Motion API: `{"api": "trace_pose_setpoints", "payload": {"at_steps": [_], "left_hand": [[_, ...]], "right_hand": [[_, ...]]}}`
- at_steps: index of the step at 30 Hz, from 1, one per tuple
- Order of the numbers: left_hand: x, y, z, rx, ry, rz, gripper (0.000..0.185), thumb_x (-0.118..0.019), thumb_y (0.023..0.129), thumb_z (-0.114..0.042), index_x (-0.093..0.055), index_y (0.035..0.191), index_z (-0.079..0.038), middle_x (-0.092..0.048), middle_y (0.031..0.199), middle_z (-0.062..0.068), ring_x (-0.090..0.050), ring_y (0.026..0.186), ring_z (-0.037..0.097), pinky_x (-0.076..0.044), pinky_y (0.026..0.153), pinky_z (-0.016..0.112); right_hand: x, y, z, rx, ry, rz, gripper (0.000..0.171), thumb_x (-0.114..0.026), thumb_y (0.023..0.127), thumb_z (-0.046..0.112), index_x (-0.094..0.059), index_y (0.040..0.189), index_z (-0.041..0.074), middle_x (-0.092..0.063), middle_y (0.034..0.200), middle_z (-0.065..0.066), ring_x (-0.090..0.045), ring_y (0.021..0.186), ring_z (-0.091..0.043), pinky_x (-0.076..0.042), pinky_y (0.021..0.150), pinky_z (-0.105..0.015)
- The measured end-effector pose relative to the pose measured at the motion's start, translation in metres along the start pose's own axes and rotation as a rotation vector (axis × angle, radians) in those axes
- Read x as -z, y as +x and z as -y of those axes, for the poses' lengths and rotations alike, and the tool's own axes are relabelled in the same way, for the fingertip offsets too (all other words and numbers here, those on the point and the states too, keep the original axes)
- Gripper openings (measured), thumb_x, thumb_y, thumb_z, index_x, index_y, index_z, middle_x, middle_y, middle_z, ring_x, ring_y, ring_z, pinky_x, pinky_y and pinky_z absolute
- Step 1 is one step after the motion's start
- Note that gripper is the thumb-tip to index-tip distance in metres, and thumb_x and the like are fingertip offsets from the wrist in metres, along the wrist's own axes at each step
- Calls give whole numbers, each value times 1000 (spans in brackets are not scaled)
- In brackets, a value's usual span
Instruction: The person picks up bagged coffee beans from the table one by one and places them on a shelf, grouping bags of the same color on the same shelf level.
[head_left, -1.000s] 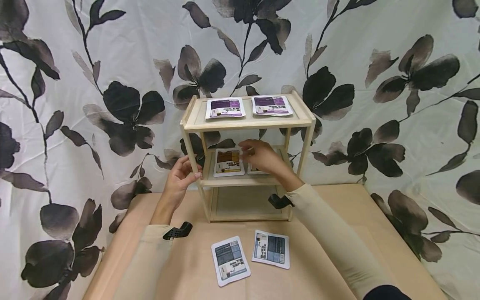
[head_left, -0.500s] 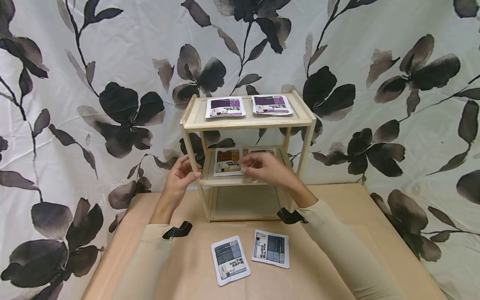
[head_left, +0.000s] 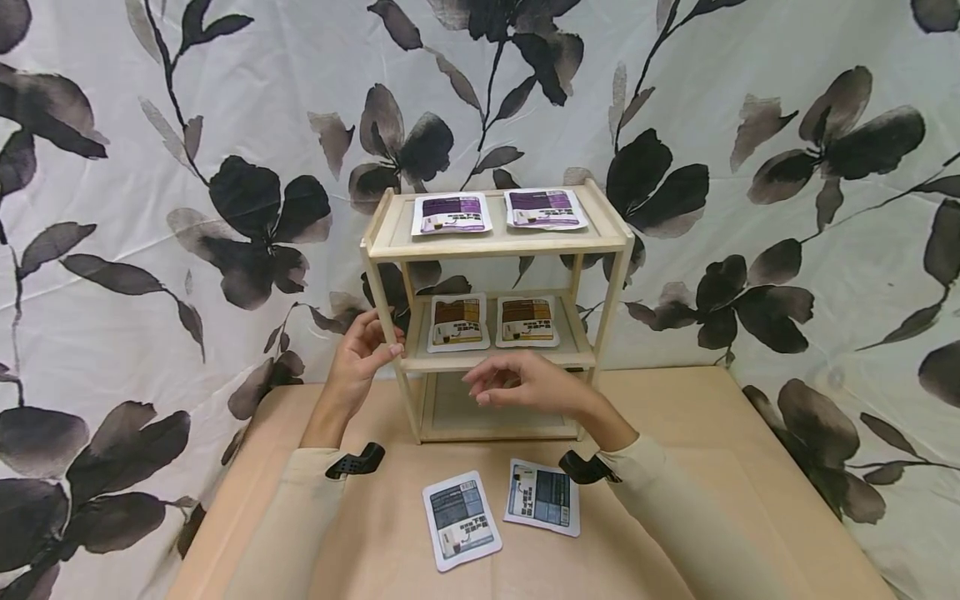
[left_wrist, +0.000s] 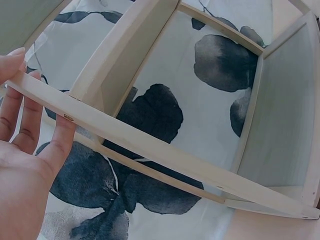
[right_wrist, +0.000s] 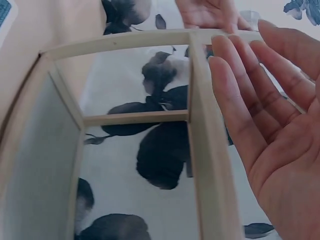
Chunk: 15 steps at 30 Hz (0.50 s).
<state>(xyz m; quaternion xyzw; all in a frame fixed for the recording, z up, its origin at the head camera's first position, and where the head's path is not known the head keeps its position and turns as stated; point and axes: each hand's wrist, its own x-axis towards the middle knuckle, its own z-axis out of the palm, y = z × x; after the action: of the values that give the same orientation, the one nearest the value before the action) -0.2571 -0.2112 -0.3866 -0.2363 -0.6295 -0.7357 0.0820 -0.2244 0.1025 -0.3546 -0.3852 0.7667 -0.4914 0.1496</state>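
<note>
Rack [head_left: 495, 250]: two purple packets [head_left: 452, 214] on top, two brown packets [head_left: 459, 322] on middle shelf [head_left: 438, 364]. Left hand [head_left: 354, 362] grips post [head_left: 377, 292]; right hand [head_left: 531, 385], fingers relaxed, hovers in front.

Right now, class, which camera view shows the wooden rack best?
The head view, because all three tiers of the wooden rack fit in. The left wrist view gives a cropped close-up of a post held by the left hand; the right wrist view shows cropped rack parts, some behind the right hand.
</note>
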Motion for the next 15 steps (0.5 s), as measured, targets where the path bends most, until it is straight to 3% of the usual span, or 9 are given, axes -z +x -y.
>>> {"api": "trace_pose_setpoints", "payload": {"at_steps": [4,10,15], "left_hand": [[-1,0,-2,3,4,-2,58,-65,89,14,-52,141,-10,-64,107,9,-62,102,27,-61,87,35],[-2,-2,-3,14,20,-8,59,-66,90,12,-47,144,-2,-62,109,14,-59,105,34,-60,88,35],[-2,-2,-2,15,33,-5,59,-65,90,13,-48,144,-4,-62,109,11,-61,103,25,-60,89,33]], "right_hand": [[-7,-6,-8,-23,36,22,31,-72,95,17,-69,126,15,-73,112,-1,-69,102,-23,-59,86,-33],[-15,-12,-19,-23,52,41,33,-73,94,14,-69,127,13,-73,112,-2,-69,101,-24,-59,88,-34],[-22,-17,-32,-36,70,44,35,-73,94,11,-68,128,13,-72,113,-3,-69,100,-27,-60,86,-34]]}}
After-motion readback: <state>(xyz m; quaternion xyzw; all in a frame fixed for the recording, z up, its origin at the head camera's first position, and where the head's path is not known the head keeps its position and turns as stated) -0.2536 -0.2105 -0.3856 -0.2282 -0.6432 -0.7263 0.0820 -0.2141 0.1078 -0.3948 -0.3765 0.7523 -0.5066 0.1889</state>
